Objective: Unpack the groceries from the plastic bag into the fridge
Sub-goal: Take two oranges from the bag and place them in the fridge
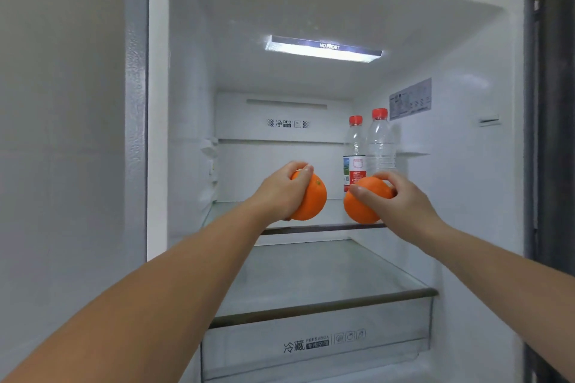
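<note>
While both arms reach into the open fridge (pixel 186 121), I judge I am in the placing step: each hand carries one orange toward the upper glass shelf (pixel 323 228). My left hand (pixel 281 193) is wrapped around the left orange (pixel 311 197) from the side, thumb lying across its top, fingers curled behind it; the fruit hangs just over the shelf's front edge, and I cannot tell whether it already touches the glass. My right hand (pixel 401 205) cups the right orange (pixel 362 204) from the right, thumb across the front, forefinger arched over the top. Both forearms are stretched out nearly straight, wrists level, the two fruits near each other but apart. Behind the right orange two water bottles (pixel 370 146) stand upright at the back right of the same shelf, so the next move, as I read it, calls for lowering both oranges onto clear glass in front of them, then loosening the fingers slowly in case they roll. No plastic bag is in view
</note>
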Demonstrator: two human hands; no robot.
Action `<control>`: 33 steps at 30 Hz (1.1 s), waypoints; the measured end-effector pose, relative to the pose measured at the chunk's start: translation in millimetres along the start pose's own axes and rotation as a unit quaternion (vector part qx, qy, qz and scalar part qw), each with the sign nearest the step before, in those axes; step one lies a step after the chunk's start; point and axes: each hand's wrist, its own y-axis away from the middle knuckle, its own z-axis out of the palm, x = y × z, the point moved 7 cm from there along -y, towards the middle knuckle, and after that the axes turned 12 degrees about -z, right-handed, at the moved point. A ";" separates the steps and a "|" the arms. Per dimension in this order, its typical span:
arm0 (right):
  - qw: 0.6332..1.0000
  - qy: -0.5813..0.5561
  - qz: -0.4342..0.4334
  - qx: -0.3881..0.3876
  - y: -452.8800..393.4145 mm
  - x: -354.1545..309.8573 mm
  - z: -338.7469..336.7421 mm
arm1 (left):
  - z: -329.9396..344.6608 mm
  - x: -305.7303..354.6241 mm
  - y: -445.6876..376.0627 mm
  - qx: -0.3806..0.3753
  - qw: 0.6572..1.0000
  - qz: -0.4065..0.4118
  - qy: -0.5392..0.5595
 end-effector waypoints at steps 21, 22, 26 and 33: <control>0.985 0.135 -0.022 -0.104 -54.1 43.9 48.7 | 1.1 -27.2 -48.7 0.090 0.968 -0.088 -0.217; 0.983 0.142 -0.029 -0.112 -55.7 42.7 48.5 | -0.6 -26.5 -46.7 0.095 0.963 -0.090 -0.236; 0.974 0.142 -0.057 -0.168 -60.0 38.1 49.3 | -4.8 -19.6 -39.7 0.076 0.962 -0.059 -0.255; 0.964 0.137 -0.083 -0.210 -64.8 31.8 60.2 | -8.9 -25.4 -40.0 0.051 0.966 -0.027 -0.253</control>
